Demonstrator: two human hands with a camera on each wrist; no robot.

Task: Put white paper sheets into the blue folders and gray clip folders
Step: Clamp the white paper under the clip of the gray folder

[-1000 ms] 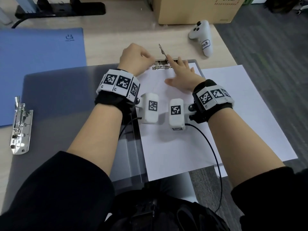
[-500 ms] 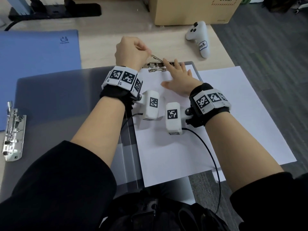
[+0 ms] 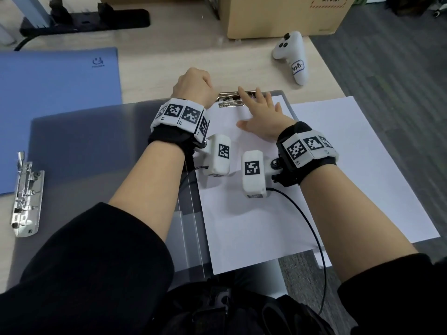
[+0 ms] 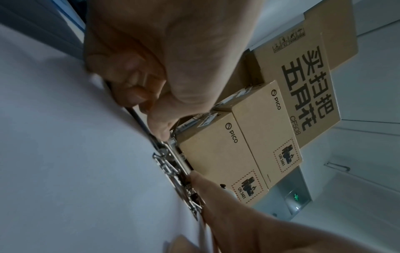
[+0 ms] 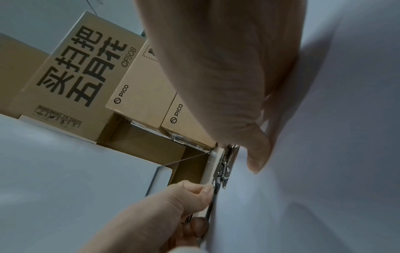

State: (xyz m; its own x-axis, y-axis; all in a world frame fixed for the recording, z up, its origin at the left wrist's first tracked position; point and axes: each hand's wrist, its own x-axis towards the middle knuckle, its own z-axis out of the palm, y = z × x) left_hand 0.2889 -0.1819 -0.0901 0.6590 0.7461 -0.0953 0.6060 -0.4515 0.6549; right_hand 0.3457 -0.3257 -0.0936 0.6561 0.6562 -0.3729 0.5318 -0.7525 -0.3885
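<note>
The gray clip folder (image 3: 84, 151) lies open on the table. A white paper sheet (image 3: 254, 226) lies on its right half, with its top edge under the metal clip (image 3: 229, 100). My left hand (image 3: 197, 89) is curled and pinches the clip lever (image 4: 138, 118), which lies low against the clip. My right hand (image 3: 262, 114) rests flat on the sheet with straight fingers, and its index fingertip touches the clip. In the right wrist view the clip (image 5: 223, 167) sits between the right fingertips (image 5: 257, 157) and the left hand (image 5: 194, 193).
A blue folder (image 3: 55, 105) lies at the far left, partly under the gray cover. A second metal clip (image 3: 26, 194) sits on that cover's left edge. More white sheets (image 3: 362, 165) lie to the right, a white controller (image 3: 294, 56) and cardboard box (image 3: 278, 15) behind.
The clip lever stood upright a second ago; my left hand has swung it down towards the clip. My right hand has stayed flat on the sheet.
</note>
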